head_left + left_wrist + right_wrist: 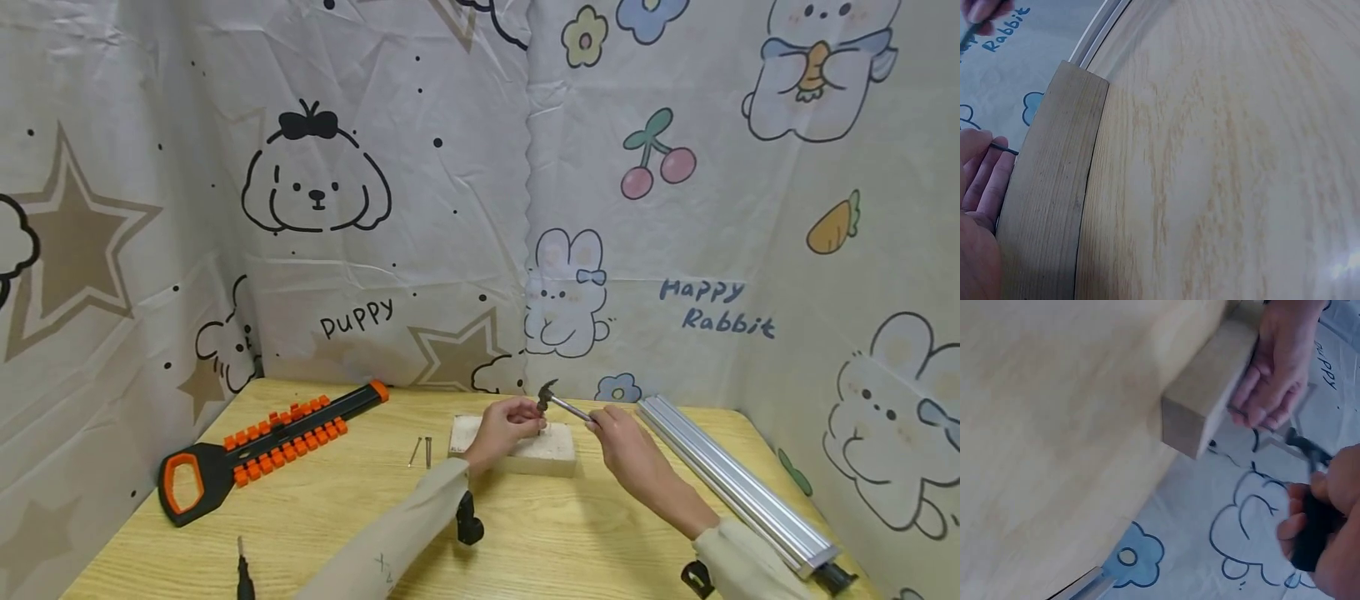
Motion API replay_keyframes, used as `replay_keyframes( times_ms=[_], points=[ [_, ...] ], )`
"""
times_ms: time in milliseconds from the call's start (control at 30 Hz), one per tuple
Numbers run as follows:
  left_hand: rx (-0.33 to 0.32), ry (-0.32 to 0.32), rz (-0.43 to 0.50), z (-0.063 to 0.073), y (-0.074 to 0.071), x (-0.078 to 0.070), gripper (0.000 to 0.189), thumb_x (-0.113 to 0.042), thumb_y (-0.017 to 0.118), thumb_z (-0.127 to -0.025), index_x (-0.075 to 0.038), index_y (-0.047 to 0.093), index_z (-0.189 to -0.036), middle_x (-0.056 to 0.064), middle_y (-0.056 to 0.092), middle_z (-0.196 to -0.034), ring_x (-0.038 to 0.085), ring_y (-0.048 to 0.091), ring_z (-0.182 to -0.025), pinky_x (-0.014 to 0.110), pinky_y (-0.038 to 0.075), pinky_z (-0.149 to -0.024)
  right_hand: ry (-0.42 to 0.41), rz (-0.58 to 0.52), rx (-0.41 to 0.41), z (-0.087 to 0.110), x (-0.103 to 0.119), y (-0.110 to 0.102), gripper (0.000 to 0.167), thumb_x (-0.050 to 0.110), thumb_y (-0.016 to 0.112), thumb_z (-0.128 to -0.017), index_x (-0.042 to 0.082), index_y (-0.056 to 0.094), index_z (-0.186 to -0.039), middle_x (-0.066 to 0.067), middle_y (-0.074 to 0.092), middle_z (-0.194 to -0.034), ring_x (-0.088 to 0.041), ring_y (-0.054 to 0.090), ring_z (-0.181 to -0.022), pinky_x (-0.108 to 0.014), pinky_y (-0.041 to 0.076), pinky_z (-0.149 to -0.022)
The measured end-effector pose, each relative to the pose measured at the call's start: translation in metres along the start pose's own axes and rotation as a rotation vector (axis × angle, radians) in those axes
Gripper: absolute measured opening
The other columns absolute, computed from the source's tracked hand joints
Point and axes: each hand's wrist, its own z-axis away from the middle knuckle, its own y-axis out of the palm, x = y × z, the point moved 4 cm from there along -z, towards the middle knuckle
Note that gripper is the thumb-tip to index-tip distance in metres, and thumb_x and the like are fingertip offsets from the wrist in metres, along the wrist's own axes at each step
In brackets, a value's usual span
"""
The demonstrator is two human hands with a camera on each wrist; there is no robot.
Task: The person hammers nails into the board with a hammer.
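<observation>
A pale wooden block (555,460) lies on the table in front of both hands. My left hand (501,432) rests at its top and pinches a thin dark nail (1004,149), which stands up from the block's upper face. My right hand (628,446) grips a claw hammer (572,408) by its handle. The hammer's head is just above the nail and the left fingertips in the head view. In the right wrist view, the hammer head (1300,440) shows near the nail's outer end, and the dark grip (1313,534) sits inside the curled fingers.
Two loose nails (428,452) lie left of the block. Farther left is a black and orange rack (258,442) with a loop handle. A dark screwdriver (243,575) lies at the front left. A long silver metal rail (738,483) runs along the table's right side. Printed cloth hangs behind.
</observation>
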Motion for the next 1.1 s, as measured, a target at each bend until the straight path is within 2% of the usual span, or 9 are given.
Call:
replay_keyframes(
  times_ms=[167,367,500,567,633,700,867,967,1100],
  points=[
    [0.012,0.011,-0.008,0.001,-0.001,-0.002,0.019,-0.004,0.076,-0.096,0.007,0.072,-0.111,0.02,0.077,-0.108,0.016,0.073,-0.088,0.018,0.057,-0.076,0.003,-0.087,-0.18,-0.007,0.0,-0.008,0.003,-0.006,0.065,-0.099,-0.004,0.065,-0.102,-0.01,0.059,-0.087,-0.021,0.056,-0.076,-0.039,0.051,-0.064],
    [0.002,0.017,-0.003,0.0,-0.003,-0.001,0.019,-0.002,0.077,-0.094,0.007,0.072,-0.111,0.021,0.078,-0.108,0.026,0.076,-0.093,0.017,0.057,-0.076,-0.011,-0.027,0.003,-0.003,0.002,0.004,0.004,-0.005,0.068,-0.098,-0.001,0.068,-0.095,-0.003,0.055,-0.081,-0.014,0.051,-0.072,-0.032,0.048,-0.059],
    [0.002,0.011,0.004,0.0,-0.001,-0.002,0.017,-0.002,0.077,-0.094,0.005,0.073,-0.109,0.021,0.077,-0.108,0.034,0.075,-0.096,0.018,0.058,-0.078,0.006,-0.039,-0.083,-0.006,-0.004,-0.003,0.005,-0.008,0.069,-0.095,-0.003,0.068,-0.094,-0.006,0.056,-0.078,-0.018,0.055,-0.07,-0.037,0.05,-0.06],
    [0.011,0.009,0.006,0.001,0.0,-0.003,0.019,-0.002,0.076,-0.095,0.006,0.072,-0.111,0.022,0.077,-0.11,0.037,0.074,-0.1,0.019,0.058,-0.08,0.047,-0.085,-0.08,-0.01,-0.009,-0.007,0.006,-0.007,0.068,-0.097,-0.002,0.068,-0.092,-0.006,0.056,-0.076,-0.018,0.054,-0.068,-0.036,0.049,-0.059],
    [0.026,0.02,0.005,0.003,-0.001,-0.005,0.022,-0.003,0.075,-0.096,0.007,0.071,-0.114,0.023,0.076,-0.113,0.04,0.073,-0.103,0.021,0.059,-0.084,0.145,-0.172,-0.004,-0.012,-0.016,-0.009,0.01,-0.004,0.065,-0.1,0.0,0.069,-0.091,-0.006,0.059,-0.076,-0.016,0.054,-0.067,-0.033,0.048,-0.058],
    [0.046,0.028,-0.003,0.006,-0.003,-0.008,0.024,-0.004,0.073,-0.097,0.008,0.069,-0.119,0.025,0.074,-0.117,0.04,0.072,-0.107,0.022,0.059,-0.088,0.305,-0.303,0.114,-0.011,-0.024,-0.007,0.017,0.002,0.061,-0.105,-0.001,0.071,-0.092,-0.005,0.062,-0.075,-0.013,0.053,-0.066,-0.028,0.047,-0.057],
    [0.038,0.043,-0.086,0.02,-0.022,-0.021,0.025,-0.005,0.067,-0.102,0.005,0.067,-0.125,0.024,0.072,-0.123,0.036,0.07,-0.111,0.026,0.058,-0.092,0.657,-0.761,0.313,-0.001,-0.037,0.005,0.027,0.007,0.05,-0.111,-0.015,0.066,-0.112,-0.001,0.065,-0.081,-0.007,0.056,-0.067,-0.021,0.051,-0.058],
    [-0.002,0.06,-0.136,0.026,-0.04,-0.029,0.022,-0.006,0.064,-0.104,0.004,0.068,-0.124,0.025,0.072,-0.121,0.039,0.07,-0.11,0.03,0.06,-0.091,0.77,-1.023,0.404,0.003,-0.038,0.01,0.035,0.009,0.043,-0.114,-0.021,0.054,-0.128,0.0,0.064,-0.09,-0.005,0.057,-0.074,-0.02,0.054,-0.064],
    [-0.071,0.059,-0.206,0.031,-0.068,-0.034,0.02,-0.007,0.062,-0.106,0.003,0.07,-0.121,0.025,0.072,-0.117,0.037,0.071,-0.106,0.034,0.061,-0.088,0.853,-1.306,0.503,0.01,-0.04,0.009,0.043,0.015,0.038,-0.116,-0.019,0.041,-0.143,0.002,0.063,-0.099,-0.004,0.057,-0.082,-0.017,0.053,-0.071]
  ],
)
